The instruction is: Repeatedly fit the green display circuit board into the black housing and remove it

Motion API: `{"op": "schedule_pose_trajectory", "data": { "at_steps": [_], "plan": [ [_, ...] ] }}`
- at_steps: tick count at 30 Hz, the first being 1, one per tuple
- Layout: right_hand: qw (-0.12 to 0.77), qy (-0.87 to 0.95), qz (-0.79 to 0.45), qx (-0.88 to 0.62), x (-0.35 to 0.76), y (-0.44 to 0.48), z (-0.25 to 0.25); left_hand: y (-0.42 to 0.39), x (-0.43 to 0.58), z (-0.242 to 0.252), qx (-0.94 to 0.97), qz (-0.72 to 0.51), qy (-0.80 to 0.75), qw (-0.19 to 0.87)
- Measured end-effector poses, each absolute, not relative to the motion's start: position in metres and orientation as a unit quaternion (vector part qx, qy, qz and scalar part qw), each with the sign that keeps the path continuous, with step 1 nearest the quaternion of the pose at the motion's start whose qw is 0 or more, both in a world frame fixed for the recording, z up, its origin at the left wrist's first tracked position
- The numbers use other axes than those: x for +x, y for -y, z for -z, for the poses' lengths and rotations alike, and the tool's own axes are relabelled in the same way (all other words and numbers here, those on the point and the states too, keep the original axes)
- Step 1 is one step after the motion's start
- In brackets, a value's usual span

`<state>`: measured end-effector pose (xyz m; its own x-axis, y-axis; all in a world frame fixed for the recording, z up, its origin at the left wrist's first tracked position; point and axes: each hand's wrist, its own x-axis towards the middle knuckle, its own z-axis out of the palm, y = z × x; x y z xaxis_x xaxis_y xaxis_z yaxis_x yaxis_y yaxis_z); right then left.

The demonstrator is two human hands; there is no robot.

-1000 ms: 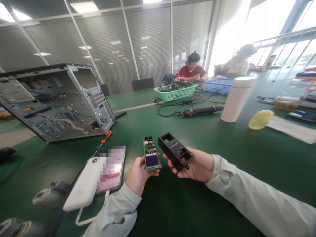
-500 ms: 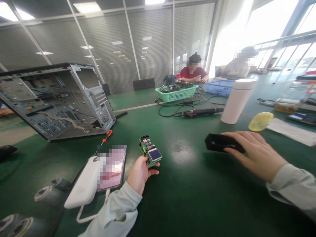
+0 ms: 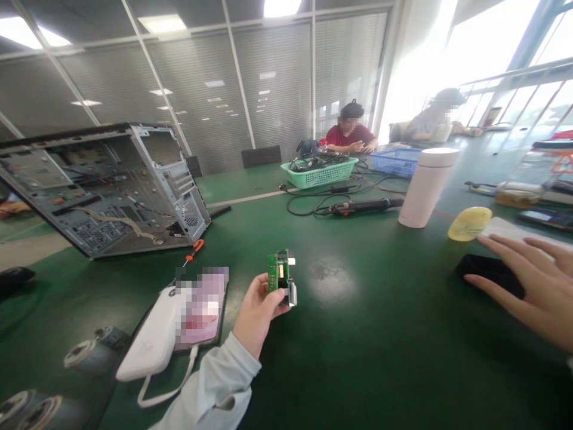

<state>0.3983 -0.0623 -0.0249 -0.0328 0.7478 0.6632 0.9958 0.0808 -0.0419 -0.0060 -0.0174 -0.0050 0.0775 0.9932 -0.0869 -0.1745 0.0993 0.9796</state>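
Stretching beneath hands (image 3: 254,316) toward glazed partitions (image 3: 277,65): green table (image 3: 358,358).

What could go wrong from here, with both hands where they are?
The left hand might press too hard on the bare circuit board. The right hand, over the black case, might nudge the nearby yellow object. The left sleeve might snag the white cable beside it.

Around the one phone (image 3: 217,298): one power bank (image 3: 152,340) to its left and four cylinders (image 3: 87,356) farther left. Beyond the phone, one screwdriver (image 3: 194,250) and one computer case (image 3: 190,209). Right of the phone, two hands, the left hand (image 3: 256,316) and right hand (image 3: 537,289), one board (image 3: 273,275), one shell (image 3: 487,270). Beyond and right of the phone, one bottle (image 3: 427,191), one yellow disc (image 3: 470,224), two baskets (image 3: 326,177), two people (image 3: 351,137).
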Motion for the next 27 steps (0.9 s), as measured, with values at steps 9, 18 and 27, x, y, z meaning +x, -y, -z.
{"op": "schedule_pose_trajectory", "data": {
  "at_steps": [9,18,27],
  "plan": [
    [0.261,0.869,0.202,-0.369,0.223,0.036,-0.01,0.024,-0.014,0.005,0.761,-0.377,-0.476,0.226],
    [0.284,0.903,0.114,-0.303,0.173,0.007,-0.002,0.027,-0.013,0.005,0.737,-0.418,-0.445,0.29],
    [0.438,0.686,-0.481,-0.325,0.176,0.006,0.025,0.031,-0.008,0.004,0.668,-0.46,-0.444,0.38]
  ]
}}
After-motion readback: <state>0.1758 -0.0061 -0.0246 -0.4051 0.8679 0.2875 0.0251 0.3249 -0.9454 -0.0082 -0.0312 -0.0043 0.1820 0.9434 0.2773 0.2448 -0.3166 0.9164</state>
